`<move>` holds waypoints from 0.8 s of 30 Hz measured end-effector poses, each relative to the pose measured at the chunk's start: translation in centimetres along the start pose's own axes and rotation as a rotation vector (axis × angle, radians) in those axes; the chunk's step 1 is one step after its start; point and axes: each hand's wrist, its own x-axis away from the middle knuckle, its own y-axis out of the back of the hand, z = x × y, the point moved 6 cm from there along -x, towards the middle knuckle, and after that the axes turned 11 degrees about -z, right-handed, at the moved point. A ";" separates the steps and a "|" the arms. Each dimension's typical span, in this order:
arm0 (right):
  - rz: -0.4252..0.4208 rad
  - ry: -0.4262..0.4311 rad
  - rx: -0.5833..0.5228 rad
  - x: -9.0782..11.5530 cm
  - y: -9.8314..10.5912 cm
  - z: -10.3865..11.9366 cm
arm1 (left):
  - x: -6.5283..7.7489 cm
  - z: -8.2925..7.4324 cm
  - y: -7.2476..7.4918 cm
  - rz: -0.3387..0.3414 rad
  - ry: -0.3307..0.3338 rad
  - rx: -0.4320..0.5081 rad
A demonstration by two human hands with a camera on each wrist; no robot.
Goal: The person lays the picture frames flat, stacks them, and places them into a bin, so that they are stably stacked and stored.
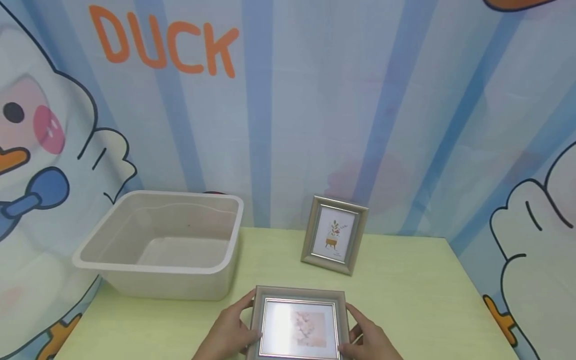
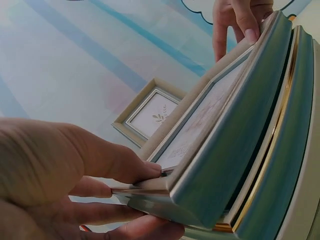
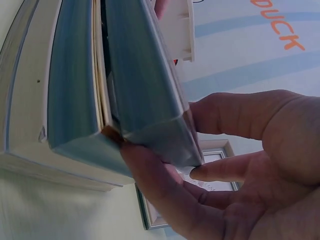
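Note:
My left hand (image 1: 230, 326) and right hand (image 1: 372, 336) grip opposite sides of a picture frame (image 1: 300, 295), whose print shows pale pink blossoms. The left thumb lies on its front border, with the fingers along the side and underneath. In the right wrist view the right fingers (image 3: 155, 185) curl round a corner of the frame. Directly below it lies a second frame-like piece (image 2: 272, 190) with a gold edge strip, a narrow gap between the two. Thick cream pieces (image 3: 27, 100) are stacked under that; their kind is unclear.
A smaller picture frame (image 1: 310, 230) with a potted-plant print stands tilted back near the table's rear edge. To the left, a large beige plastic tub (image 1: 162, 285) sits on the yellow-green table (image 1: 418, 290). A blue striped duck curtain (image 1: 306, 125) hangs behind.

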 end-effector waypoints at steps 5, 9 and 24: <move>-0.006 0.009 0.011 0.0 0.0 -0.2 | 0.0 -0.5 0.2 -0.112 -0.035 -0.226; -0.003 0.007 0.015 0.0 -0.1 -0.2 | 0.1 -0.6 0.5 -0.163 -0.013 -0.320; 0.011 0.043 0.031 0.0 0.0 0.0 | 0.4 -0.5 0.6 -0.170 -0.008 -0.305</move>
